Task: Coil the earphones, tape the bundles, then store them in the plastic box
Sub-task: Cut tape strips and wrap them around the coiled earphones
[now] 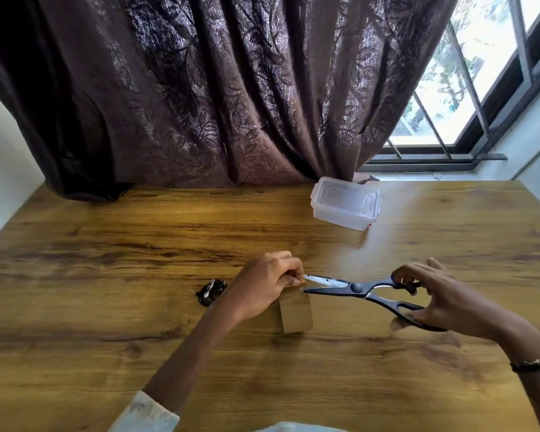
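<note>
Left hand (pixel 264 283) pinching, right hand (pixel 443 296) gripping, fingers seemingly curled

Your daylight comes from the overexposed window (pixel 468 88) at top right; glare washes the table (pixel 106 307) far right corner, edges bow, and the curtain (pixel 200 88) stays dim.

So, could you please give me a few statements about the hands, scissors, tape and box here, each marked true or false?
1. The right hand holds the black scissors. True.
2. The scissors' blades are closed. False: they are open.
3. The left hand pinches a strip of brown tape. True.
4. The plastic box has its lid off. False: the lid is on.
5. The coiled earphones are in the box. False: they lie on the table.
</note>
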The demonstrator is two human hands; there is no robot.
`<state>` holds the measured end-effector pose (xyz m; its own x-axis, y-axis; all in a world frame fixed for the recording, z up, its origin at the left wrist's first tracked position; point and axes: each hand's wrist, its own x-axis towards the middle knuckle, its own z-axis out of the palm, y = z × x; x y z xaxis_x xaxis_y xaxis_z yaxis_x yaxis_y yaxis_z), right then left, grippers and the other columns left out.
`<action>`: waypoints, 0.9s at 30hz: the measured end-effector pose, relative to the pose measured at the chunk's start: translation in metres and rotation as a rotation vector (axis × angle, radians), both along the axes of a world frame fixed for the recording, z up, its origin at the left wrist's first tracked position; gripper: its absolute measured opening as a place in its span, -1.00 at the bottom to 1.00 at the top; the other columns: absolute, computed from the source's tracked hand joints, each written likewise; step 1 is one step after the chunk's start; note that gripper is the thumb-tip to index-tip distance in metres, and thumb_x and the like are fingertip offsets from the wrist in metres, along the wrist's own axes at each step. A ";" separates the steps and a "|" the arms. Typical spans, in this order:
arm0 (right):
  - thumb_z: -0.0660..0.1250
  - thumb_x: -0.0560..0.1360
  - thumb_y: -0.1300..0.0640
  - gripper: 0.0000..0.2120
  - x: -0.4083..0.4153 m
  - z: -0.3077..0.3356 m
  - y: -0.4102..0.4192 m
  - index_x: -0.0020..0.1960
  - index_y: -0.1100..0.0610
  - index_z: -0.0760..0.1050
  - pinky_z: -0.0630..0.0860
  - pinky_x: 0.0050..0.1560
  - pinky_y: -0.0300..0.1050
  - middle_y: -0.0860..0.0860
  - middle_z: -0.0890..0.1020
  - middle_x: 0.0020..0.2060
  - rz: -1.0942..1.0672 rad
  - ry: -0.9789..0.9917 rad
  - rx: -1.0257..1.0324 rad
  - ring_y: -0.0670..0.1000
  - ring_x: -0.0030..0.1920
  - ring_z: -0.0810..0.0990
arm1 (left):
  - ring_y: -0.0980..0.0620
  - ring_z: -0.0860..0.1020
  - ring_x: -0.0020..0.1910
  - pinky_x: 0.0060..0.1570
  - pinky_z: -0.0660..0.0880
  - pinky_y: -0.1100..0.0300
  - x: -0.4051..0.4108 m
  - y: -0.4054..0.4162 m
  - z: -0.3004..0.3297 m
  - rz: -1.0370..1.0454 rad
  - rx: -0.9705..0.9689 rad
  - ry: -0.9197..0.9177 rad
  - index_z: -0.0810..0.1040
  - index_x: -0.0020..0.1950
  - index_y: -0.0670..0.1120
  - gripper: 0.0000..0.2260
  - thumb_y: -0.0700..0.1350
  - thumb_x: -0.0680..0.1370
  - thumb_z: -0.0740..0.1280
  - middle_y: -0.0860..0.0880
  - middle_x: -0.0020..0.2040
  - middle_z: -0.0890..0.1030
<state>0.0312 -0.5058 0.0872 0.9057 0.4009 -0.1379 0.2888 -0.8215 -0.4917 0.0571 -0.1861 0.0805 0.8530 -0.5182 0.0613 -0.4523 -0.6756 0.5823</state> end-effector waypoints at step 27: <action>0.31 0.15 -0.54 -0.46 -0.025 -0.026 -0.001 -0.13 -0.14 0.53 0.35 -0.16 -0.23 -0.21 0.50 -0.21 -0.165 -0.100 0.095 -0.07 -0.08 0.38 | 0.09 0.40 -0.02 -0.04 0.46 0.13 -0.007 -0.008 0.000 -0.033 0.114 -0.044 0.45 0.03 -0.07 -0.95 -0.15 0.62 0.20 0.04 -0.01 0.44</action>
